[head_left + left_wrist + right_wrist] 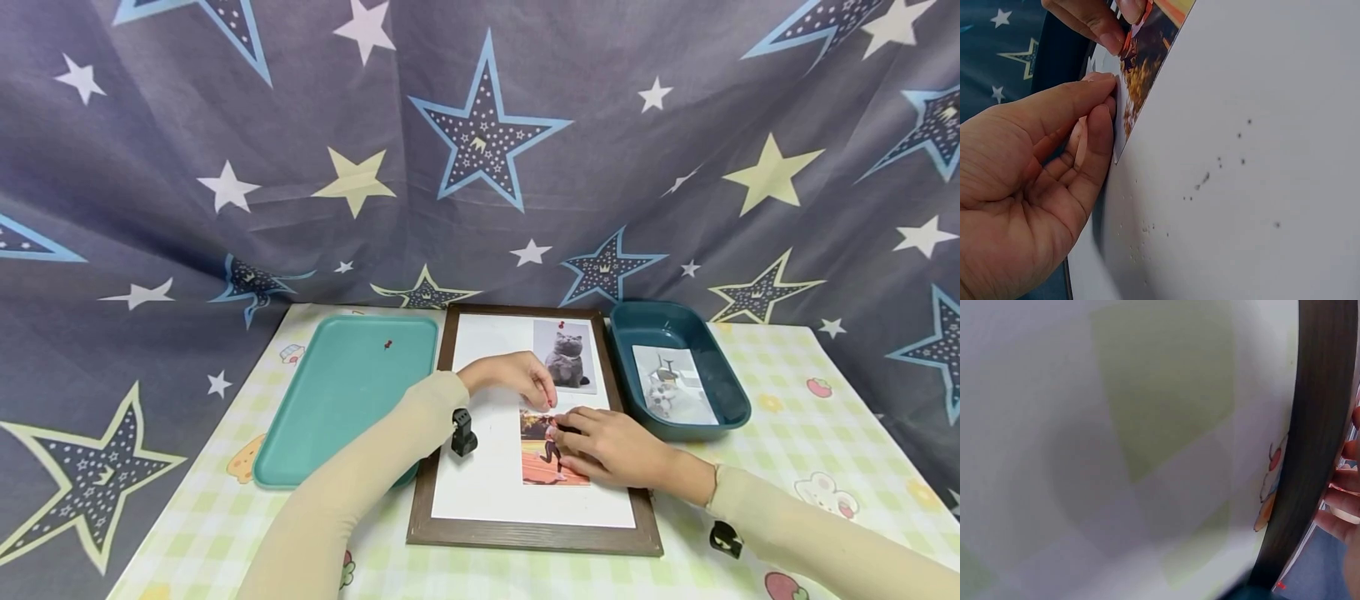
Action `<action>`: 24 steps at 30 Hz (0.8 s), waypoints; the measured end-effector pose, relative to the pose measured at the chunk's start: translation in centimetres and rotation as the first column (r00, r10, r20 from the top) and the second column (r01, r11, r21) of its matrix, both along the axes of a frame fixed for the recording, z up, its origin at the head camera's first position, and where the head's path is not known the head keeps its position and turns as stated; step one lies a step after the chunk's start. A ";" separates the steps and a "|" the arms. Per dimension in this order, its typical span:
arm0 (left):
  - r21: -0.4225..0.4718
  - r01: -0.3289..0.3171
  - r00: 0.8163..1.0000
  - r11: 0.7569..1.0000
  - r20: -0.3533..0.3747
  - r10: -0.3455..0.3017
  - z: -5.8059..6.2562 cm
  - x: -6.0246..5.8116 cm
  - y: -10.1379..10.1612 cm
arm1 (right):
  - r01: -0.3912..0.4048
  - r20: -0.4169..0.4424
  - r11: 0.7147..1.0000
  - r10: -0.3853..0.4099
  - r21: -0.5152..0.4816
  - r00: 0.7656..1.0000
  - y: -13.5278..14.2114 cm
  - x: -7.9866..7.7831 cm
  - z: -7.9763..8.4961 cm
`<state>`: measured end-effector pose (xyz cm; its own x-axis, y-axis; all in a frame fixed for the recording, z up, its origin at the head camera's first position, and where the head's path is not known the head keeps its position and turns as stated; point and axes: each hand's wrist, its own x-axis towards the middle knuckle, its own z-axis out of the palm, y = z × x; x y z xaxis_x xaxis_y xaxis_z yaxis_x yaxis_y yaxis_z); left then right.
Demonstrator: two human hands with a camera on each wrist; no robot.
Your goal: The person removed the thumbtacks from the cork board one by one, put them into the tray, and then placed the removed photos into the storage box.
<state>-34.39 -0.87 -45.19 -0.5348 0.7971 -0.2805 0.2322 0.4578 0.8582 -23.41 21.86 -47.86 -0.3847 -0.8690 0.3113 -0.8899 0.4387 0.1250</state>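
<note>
My left hand [516, 373] pinches a red push pin [551, 404] between thumb and fingertip, right at the top edge of a photo of a runner on a track [534, 468]. My right hand [618, 446] rests on the right side of that photo, its fingertips pressing it against a white board [480, 500] with a brown wooden frame. Higher on the board hangs a photo of a grey cat [567, 362], with a red push pin [561, 324] at its top. In the left wrist view, the left fingers [1094, 94] are at the photo's edge and mostly hide the pin.
A green tray [330, 408] lies left of the board, with one red push pin [387, 343] on it. To the right stands a dark teal bin [738, 408] holding another photo [675, 387]. A star-patterned curtain [480, 242] hangs behind the checked tablecloth [772, 433].
</note>
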 end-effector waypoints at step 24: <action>-0.033 -0.039 0.999 0.999 -0.017 0.038 -0.2 0.0 0.1 | 0.002 0.001 1.000 -0.002 -0.005 1.000 -0.1 0.1 -0.1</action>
<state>-34.36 -0.76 -45.38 -0.5698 0.7660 -0.2975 0.2279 0.4951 0.8384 -23.32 21.80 -47.92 -0.3868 -0.8666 0.3152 -0.8892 0.4411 0.1215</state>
